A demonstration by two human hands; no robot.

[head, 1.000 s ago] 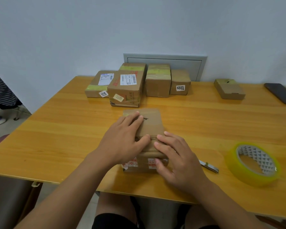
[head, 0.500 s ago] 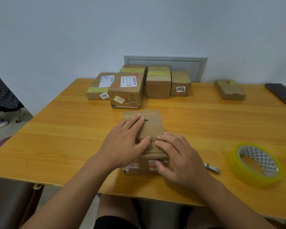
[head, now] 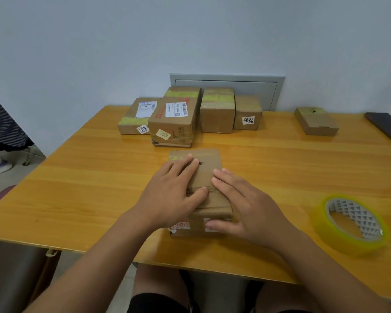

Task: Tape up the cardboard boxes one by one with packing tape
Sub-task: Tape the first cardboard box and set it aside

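A small brown cardboard box [head: 209, 163] lies near the front edge of the wooden table [head: 88, 181]. My left hand [head: 172, 190] lies flat on its top, fingers straight, thumb pressing along a tape line across the lid. My right hand [head: 246, 206] rests flat on the box's right side, fingers straight on top and thumb against the front face with its red-and-white label. A roll of yellowish packing tape [head: 351, 222] lies flat on the table to the right, apart from both hands.
Several taped boxes [head: 174, 123] stand in a row at the table's back, another small box [head: 316, 120] sits back right, and a dark phone [head: 386, 128] lies at the right edge. A person in striped clothing [head: 0, 123] stands at far left.
My right hand slid up along the box's right side, its fingers now further onto the top, and it now hides the small metal cutter that lay beside it. The left hand stayed put.
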